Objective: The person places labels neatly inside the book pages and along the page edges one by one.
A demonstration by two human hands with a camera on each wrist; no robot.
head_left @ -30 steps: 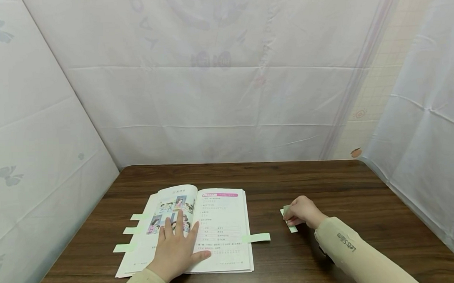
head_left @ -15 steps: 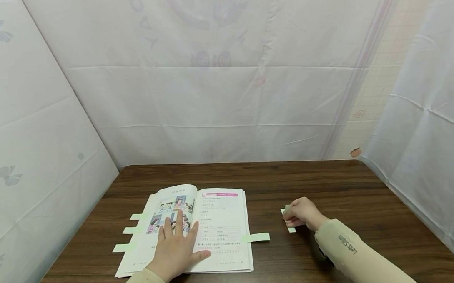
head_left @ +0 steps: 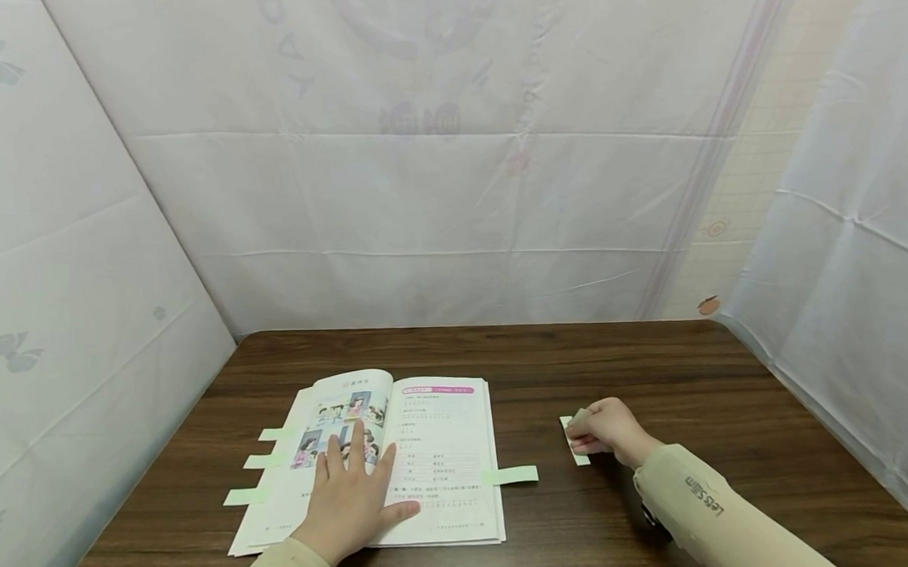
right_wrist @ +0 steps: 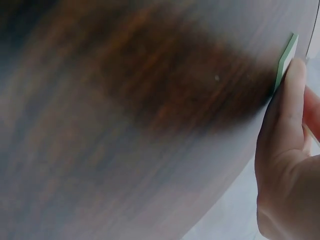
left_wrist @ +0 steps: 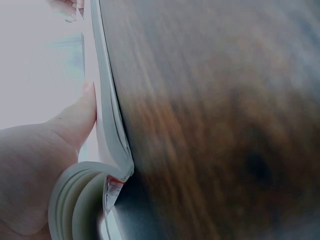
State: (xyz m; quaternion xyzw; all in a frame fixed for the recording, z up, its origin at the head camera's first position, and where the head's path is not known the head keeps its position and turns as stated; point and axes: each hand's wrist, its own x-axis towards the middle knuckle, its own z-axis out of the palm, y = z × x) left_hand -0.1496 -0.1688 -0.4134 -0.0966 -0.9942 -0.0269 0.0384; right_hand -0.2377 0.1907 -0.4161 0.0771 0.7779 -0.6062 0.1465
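Observation:
An open textbook [head_left: 444, 434] lies on the table, its left page carrying coloured pictures. My left hand [head_left: 350, 496] rests on it with fingers spread, near the spine; the left wrist view shows the thumb [left_wrist: 75, 117] along the page by the book's lower edge. To the right of the book, my right hand [head_left: 612, 428] is over a small pale green sticky note pad [head_left: 582, 459]. Thumb and fingers pinch a sticky note [head_left: 580, 416] there, its end lifted off the pad. In the right wrist view, the pad's green edge [right_wrist: 285, 60] shows beyond the fingertips.
Several pale green sticky strips [head_left: 245, 497] stick out from the book's left side. One more strip [head_left: 515, 475] juts from the right page towards the pad. Dark wooden table [head_left: 516, 348] surrounds the book, with white curtains [head_left: 451, 192] behind and at both sides.
My right hand has shifted very slightly down, and the lifted end of the sticky note tilts more to the right. The left hand has stayed still on the book.

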